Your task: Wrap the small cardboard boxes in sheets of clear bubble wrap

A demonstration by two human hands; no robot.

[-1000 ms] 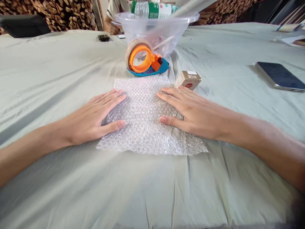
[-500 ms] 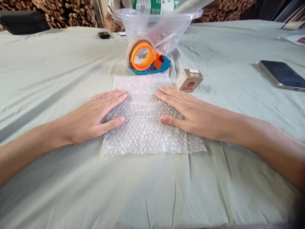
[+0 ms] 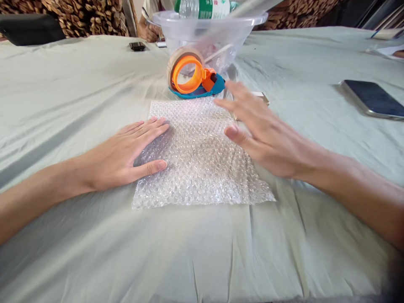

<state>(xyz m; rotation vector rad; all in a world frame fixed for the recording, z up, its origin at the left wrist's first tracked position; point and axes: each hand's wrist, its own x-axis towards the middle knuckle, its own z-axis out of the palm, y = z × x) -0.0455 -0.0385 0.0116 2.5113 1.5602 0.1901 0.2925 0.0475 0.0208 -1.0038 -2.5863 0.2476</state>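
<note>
A sheet of clear bubble wrap [image 3: 195,168] lies flat on the cloth-covered table. My left hand [image 3: 129,153] rests flat on its left edge, fingers stretched out. Lifted above the right side of the sheet, my right hand [image 3: 265,134] has its fingers apart and holds nothing; it is slightly blurred. Behind its fingers a small cardboard box [image 3: 261,97] is mostly hidden. Just beyond the sheet stands a tape dispenser [image 3: 202,90], orange and blue, with a roll of tape on it.
A clear plastic tub [image 3: 205,31] with a green-labelled bottle [image 3: 205,8] stands behind the dispenser. A smartphone [image 3: 377,97] lies at the right. Far back are a black case [image 3: 31,29], a small black device [image 3: 137,46] and another person's hand [image 3: 150,31].
My right hand has risen off the bubble wrap and moved forward, now covering most of the small box. My left hand stays in place.
</note>
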